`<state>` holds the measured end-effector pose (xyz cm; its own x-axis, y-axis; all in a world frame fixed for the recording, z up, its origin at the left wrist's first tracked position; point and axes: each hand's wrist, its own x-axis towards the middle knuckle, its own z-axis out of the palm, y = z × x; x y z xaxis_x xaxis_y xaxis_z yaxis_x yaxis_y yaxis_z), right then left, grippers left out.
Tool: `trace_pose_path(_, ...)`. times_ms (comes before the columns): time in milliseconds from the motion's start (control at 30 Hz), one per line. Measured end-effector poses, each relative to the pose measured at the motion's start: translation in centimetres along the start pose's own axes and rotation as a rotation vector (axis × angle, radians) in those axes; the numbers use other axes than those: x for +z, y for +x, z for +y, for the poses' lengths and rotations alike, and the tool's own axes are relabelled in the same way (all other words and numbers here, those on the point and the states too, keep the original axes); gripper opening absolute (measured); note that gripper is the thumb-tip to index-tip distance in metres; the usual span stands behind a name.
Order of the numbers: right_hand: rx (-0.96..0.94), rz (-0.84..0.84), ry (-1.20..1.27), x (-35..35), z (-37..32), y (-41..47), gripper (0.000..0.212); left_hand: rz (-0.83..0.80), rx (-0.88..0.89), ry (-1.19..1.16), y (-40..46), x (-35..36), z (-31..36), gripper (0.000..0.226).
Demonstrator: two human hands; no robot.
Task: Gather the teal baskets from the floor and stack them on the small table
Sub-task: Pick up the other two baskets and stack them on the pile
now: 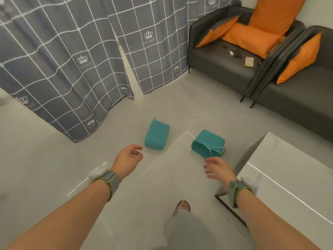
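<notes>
While both teal baskets lie tipped on the floor, the task looks barely begun. The left basket rests on its side near the curtain; the right basket lies overturned, handles toward the person, beside the white surface, which carries no basket. The left hand hovers near the left basket, fingers loosely curled and empty. The right hand reaches just short of the right basket, fingers spread, holding nothing. Both pickups and the stacking remain.

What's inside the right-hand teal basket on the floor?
The right basket lies tipped over, its opening facing the person. The visible interior looks empty; the deeper part is hidden by its rim and handles.
</notes>
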<state>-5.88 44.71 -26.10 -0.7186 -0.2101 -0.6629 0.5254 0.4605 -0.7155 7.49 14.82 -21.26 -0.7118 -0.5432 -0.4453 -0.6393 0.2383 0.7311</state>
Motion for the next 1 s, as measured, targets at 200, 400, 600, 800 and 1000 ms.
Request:
trace_pose_path(200, 0.040, -0.047, -0.016, 3.4, -6.9, 8.5, 0.020, -0.030, -0.022, 0.129, 12.0, -1.7, 4.0, 0.026)
trace_pose_path(400, 0.079, 0.076, -0.003, 5.8, -8.6, 15.8, 0.023, -0.138, -0.030, 0.274, 25.0, -1.4, 3.3, 0.028)
trace_pose_path(600, 0.201, 0.105, -0.050, 10.5, -10.3, 26.7, 0.023, -0.262, -0.079, 0.335, 39.7, 1.5, -0.1, 0.026)
trace_pose_path(800, 0.221, 0.042, -0.178, 20.1, -5.2, 44.9, 0.030, -0.302, -0.186, 0.304, 56.0, 7.1, -12.1, 0.021)
trace_pose_path(1000, 0.311, 0.070, -0.079, 26.4, 0.6, 55.2, 0.027, -0.275, -0.262, 0.220, 65.0, 12.4, -21.8, 0.028)
